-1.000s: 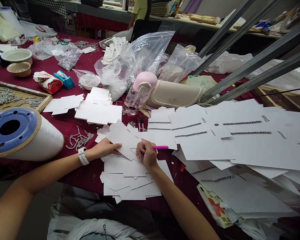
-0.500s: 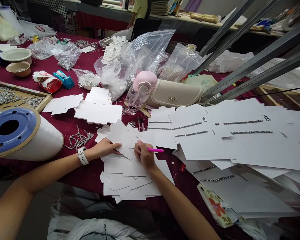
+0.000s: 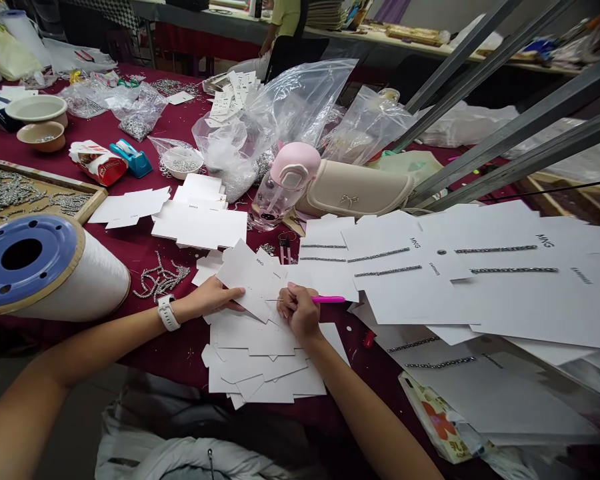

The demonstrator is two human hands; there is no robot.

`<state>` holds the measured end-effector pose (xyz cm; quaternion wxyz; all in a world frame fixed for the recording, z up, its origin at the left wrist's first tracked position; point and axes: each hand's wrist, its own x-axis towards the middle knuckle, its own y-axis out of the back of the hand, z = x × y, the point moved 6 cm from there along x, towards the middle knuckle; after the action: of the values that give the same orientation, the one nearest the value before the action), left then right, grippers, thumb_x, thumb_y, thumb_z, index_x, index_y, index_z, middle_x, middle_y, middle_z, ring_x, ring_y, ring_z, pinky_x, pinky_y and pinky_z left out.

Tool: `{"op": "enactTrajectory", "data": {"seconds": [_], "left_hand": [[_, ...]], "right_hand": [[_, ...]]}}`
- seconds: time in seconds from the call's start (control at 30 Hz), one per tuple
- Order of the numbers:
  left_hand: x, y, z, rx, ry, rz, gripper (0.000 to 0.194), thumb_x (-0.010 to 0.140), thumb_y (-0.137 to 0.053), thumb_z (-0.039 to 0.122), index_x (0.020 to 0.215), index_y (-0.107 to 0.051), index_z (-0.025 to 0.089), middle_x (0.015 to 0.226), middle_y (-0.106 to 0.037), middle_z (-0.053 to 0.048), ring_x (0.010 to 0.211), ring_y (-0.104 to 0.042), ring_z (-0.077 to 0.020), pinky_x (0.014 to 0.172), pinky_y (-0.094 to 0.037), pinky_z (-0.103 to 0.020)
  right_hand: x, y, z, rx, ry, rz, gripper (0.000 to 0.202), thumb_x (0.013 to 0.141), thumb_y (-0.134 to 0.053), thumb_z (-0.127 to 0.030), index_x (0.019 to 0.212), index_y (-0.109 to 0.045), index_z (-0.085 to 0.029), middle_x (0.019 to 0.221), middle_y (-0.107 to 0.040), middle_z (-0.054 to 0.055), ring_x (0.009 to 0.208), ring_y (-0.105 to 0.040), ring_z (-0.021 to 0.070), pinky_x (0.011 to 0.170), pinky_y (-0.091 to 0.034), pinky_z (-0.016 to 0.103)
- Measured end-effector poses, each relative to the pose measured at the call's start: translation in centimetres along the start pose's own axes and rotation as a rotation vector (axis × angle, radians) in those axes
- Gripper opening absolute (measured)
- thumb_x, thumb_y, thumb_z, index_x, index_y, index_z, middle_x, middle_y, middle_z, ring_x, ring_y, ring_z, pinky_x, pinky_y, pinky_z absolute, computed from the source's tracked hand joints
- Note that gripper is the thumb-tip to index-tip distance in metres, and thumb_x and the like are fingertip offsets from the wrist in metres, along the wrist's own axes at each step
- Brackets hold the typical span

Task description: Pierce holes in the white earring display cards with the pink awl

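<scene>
My left hand grips the left edge of a white printed card, thumb on top and fingers underneath. Closed around a pink-handled needle tool, my right hand is at the card's right side. The tool's thin metal tip points left over the card; whether it touches the surface I cannot tell. Small dark marks, perhaps holes, show on the card near the tip. Beneath both hands lies a loose pile of white cards. Left of my left wrist, short silver chains lie in a tangle on the cloth.
A large thread spool stands at the left, by a tray of chains. Ahead are a pink-lidded bottle and a beige bag. Cards with silver chains spread rightward under slanting metal bars.
My right hand and the needle tool have shifted right, drawing the tip slightly back across the card. My left hand keeps its hold. The whole view has shifted slightly.
</scene>
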<state>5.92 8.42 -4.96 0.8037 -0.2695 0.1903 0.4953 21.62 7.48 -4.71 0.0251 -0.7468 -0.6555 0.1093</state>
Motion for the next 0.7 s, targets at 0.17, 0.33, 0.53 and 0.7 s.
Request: {"op": "enactTrajectory", "data": {"seconds": [0.17, 0.33, 0.53, 0.7], "left_hand": [[-0.4, -0.1, 0.3, 0.024, 0.041, 0.024, 0.013, 0.071, -0.061, 0.021, 0.077, -0.060, 0.010, 0.061, -0.061, -0.002, 0.069, -0.061, -0.0146, 0.071, -0.052, -0.028], [0.1, -0.1, -0.1, -0.027, 0.001, -0.009, 0.021, 0.068, -0.064, 0.022, 0.084, -0.060, 0.010, 0.078, -0.065, -0.006, 0.081, -0.061, -0.0176, 0.078, -0.052, -0.031], [-0.2, -0.2, 0.1, -0.020, 0.018, -0.009, 0.022, 0.071, -0.063, 0.023, 0.090, -0.060, 0.011, 0.085, -0.066, -0.006, 0.085, -0.061, -0.0195, 0.081, -0.051, -0.034], [-0.2, -0.2, 0.3, -0.011, 0.005, -0.027, 0.025, 0.072, -0.062, 0.024, 0.093, -0.059, 0.013, 0.080, -0.066, -0.006, 0.083, -0.061, -0.0199, 0.080, -0.050, -0.034]], "right_hand": [[-0.1, -0.2, 0.0, -0.036, 0.008, -0.013, 0.040, 0.071, -0.040, -0.030, 0.036, -0.023, -0.021, 0.033, -0.022, -0.006, 0.028, -0.026, 0.0058, 0.034, -0.021, 0.025], [-0.2, -0.4, 0.2, -0.063, 0.015, -0.036, 0.041, 0.071, -0.045, -0.028, 0.035, -0.027, -0.020, 0.031, -0.024, -0.005, 0.029, -0.024, 0.0052, 0.035, -0.017, 0.025], [-0.5, 0.1, -1.0, 0.036, 0.076, 0.000, 0.041, 0.071, -0.041, -0.032, 0.035, -0.023, -0.021, 0.031, -0.022, -0.005, 0.030, -0.024, 0.0060, 0.034, -0.018, 0.025], [-0.2, 2.2, -3.6, 0.253, 0.235, 0.174, 0.041, 0.068, -0.040, -0.029, 0.034, -0.020, -0.019, 0.028, -0.020, -0.004, 0.029, -0.022, 0.0057, 0.034, -0.021, 0.023]]}}
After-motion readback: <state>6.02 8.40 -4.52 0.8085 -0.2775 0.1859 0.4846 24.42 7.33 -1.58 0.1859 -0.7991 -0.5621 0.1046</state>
